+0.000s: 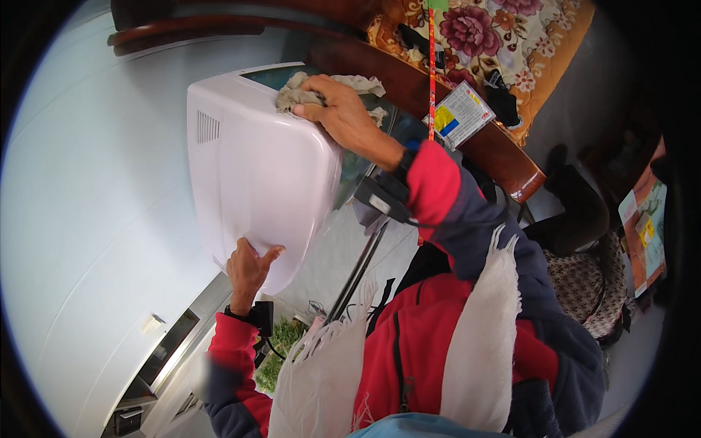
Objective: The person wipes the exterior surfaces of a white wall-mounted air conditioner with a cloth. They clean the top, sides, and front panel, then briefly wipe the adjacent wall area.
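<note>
A large white plastic housing [263, 164] with vent slots and rounded edges stands before me, with greenish glass [268, 76] beside its upper edge. My right hand [339, 115] is closed around a crumpled, soiled grey-white cloth [298, 93] and presses it on the housing's upper right corner; part of the cloth trails behind the fingers. Lower down, my left hand [252, 268] lies against the housing's lower part, thumb stretched away from the bent fingers. Whether those fingertips sit in a recess cannot be told. Both wrists wear black devices with cables.
A polished wooden rail [515, 164] runs behind my right arm, with a printed card [463, 116] on it. Beyond lies a floral quilt [509, 33] with dark socks [501, 98]. A seated person [586, 274] is at the right. A metal pole [358, 268] and a green plant [279, 350] are lower down.
</note>
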Motion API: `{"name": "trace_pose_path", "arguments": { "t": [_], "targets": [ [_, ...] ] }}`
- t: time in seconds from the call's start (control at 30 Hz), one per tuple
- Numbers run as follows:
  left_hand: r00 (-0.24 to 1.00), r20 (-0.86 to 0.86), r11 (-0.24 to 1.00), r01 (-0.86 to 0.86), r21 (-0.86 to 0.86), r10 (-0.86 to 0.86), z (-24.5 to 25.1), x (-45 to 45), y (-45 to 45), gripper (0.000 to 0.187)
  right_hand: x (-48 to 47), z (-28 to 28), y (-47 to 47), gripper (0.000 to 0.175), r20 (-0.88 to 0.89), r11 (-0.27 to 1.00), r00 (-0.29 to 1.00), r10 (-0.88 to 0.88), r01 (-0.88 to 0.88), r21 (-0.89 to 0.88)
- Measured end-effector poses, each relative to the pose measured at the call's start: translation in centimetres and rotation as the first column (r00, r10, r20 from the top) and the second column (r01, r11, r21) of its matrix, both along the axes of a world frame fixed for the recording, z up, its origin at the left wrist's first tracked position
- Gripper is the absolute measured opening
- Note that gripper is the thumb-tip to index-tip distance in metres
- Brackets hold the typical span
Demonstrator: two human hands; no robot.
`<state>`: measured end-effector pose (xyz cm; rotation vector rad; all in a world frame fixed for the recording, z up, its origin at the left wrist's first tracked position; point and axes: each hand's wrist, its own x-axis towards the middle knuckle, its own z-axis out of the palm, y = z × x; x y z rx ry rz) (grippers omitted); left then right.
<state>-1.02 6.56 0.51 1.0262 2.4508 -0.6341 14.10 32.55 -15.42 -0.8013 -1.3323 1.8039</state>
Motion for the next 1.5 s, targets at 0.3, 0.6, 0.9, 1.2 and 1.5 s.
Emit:
{"name": "trace_pose_path", "arguments": {
  "t": [0.3, 0.6, 0.9, 1.2, 1.5],
  "targets": [
    [0.999, -0.008, 0.993, -0.032, -0.112, 0.031, 0.2, 0.0, 0.4, 0.067, 3.2, 0.7, -3.3, 0.026, -0.032, 0.993, 0.996, -0.088, 0.085, -0.076],
    [1.0, 0.005, 0.995, -0.017, -0.095, 0.017, 0.3, 0.1, 0.5, 0.067, 1.9, 1.2, -2.2, 0.027, -0.004, 0.995, 0.995, -0.096, 0.096, -0.021],
    [0.999, 0.012, 0.997, -0.031, -0.071, 0.032, 0.1, 0.0, 0.4, 0.067, 0.5, 0.1, -1.1, 0.024, -0.002, 0.997, 0.999, -0.047, 0.047, 0.061],
    [1.0, 0.01, 0.999, -0.005, -0.041, 0.005, 0.1, 0.1, 0.4, 0.065, -0.5, -1.2, 2.1, 0.03, 0.006, 0.959, 1.0, 0.03, -0.027, -0.283],
    [0.999, 0.017, 0.999, -0.026, -0.047, 0.027, 0.0, -0.1, 0.0, 0.067, 3.1, -0.5, -0.8, 0.048, 0.069, 0.996, 0.997, 0.038, -0.043, 0.074]
  ]
}}
